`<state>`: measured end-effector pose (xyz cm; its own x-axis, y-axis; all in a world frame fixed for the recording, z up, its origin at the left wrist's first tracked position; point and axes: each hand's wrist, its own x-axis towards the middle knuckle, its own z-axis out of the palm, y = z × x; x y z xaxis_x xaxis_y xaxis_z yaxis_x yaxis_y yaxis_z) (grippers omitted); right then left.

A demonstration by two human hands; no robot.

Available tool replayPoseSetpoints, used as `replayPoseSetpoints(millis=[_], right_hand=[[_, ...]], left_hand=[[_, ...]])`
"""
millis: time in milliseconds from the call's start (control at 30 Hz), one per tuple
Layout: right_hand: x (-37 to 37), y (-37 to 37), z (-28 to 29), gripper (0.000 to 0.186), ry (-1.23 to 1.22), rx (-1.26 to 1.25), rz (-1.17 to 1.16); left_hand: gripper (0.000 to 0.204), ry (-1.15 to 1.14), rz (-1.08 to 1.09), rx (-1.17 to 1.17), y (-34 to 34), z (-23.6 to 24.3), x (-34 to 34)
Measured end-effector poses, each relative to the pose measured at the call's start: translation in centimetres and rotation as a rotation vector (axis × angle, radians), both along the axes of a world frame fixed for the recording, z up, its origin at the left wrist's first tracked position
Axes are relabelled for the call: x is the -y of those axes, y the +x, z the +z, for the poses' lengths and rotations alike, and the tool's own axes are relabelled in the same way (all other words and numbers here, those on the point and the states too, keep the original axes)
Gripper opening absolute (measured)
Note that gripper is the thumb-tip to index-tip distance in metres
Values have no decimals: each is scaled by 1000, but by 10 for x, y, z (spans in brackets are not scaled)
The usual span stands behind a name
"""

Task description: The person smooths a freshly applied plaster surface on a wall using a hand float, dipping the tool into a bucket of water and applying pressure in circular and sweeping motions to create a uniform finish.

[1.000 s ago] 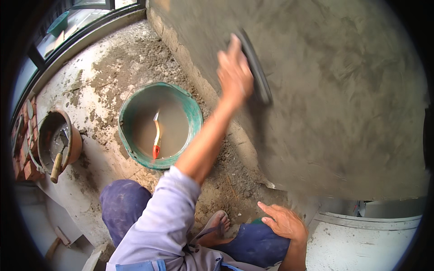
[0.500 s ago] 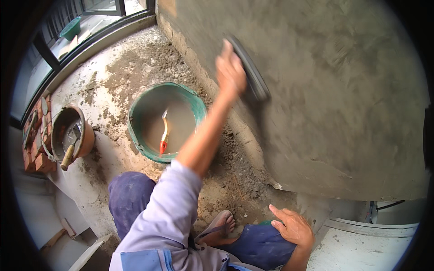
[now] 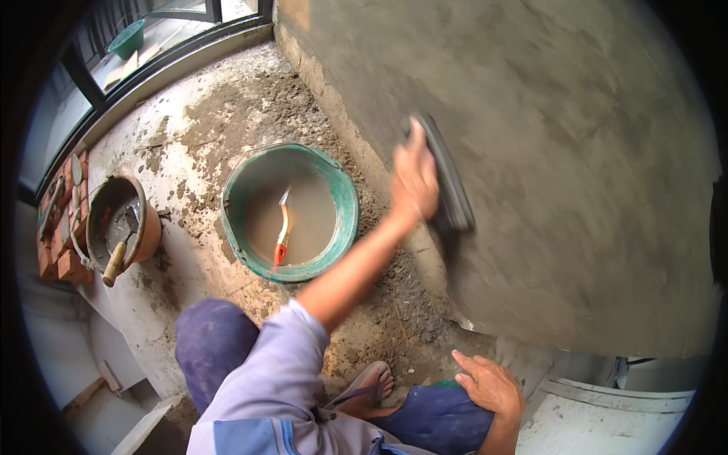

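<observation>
My left hand (image 3: 415, 180) is closed round the grip of a long dark plastering float (image 3: 449, 176), slightly blurred. The float lies along the wet grey plaster (image 3: 561, 182) of the wall, near its left edge. Over my right knee, my right hand (image 3: 491, 385) rests with its fingers stretched out and nothing visible in it. Left of my outstretched left forearm stands a green bucket (image 3: 347, 220) of murky water. A paintbrush (image 3: 285, 227) with a yellowish handle and a red part leans in that water.
Farther left, a brown bucket (image 3: 149, 236) holds a wooden-handled trowel (image 3: 115, 262), beside stacked red bricks (image 3: 70, 264). Mortar crumbs (image 3: 288, 106) litter the floor along the wall's foot. A dark-framed window (image 3: 95, 95) lies at the upper left, with a green basin (image 3: 127, 39) beyond it.
My left hand has drawn the float nearer to me and a little to the right across the plaster. My right hand stays on the knee. The whole view has shifted slightly.
</observation>
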<state>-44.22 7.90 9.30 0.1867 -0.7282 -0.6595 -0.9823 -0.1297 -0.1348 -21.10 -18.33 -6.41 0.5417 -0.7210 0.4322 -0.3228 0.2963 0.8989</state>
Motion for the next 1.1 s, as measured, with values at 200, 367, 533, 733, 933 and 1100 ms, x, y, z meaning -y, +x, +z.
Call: replayPoseSetpoints(millis=[200,367,533,733,933,1100], right_hand=[[12,36,6,50,100,148,74],[15,22,-9,49,44,28,56],[23,53,1,50,-2,104,80],[11,48,2,53,53,83,103],[18,44,3,53,-18,56,15],[11,29,-11,53,111,145,74]], left_hand=[[58,248,37,-150,71,25,53],[60,160,-30,-100,44,21,19],[71,201,-262,-81,20,28,-20],[71,87,-94,-46,-2,12,-17],[61,-5,74,-104,31,26,31],[48,110,47,-241,107,16,96]])
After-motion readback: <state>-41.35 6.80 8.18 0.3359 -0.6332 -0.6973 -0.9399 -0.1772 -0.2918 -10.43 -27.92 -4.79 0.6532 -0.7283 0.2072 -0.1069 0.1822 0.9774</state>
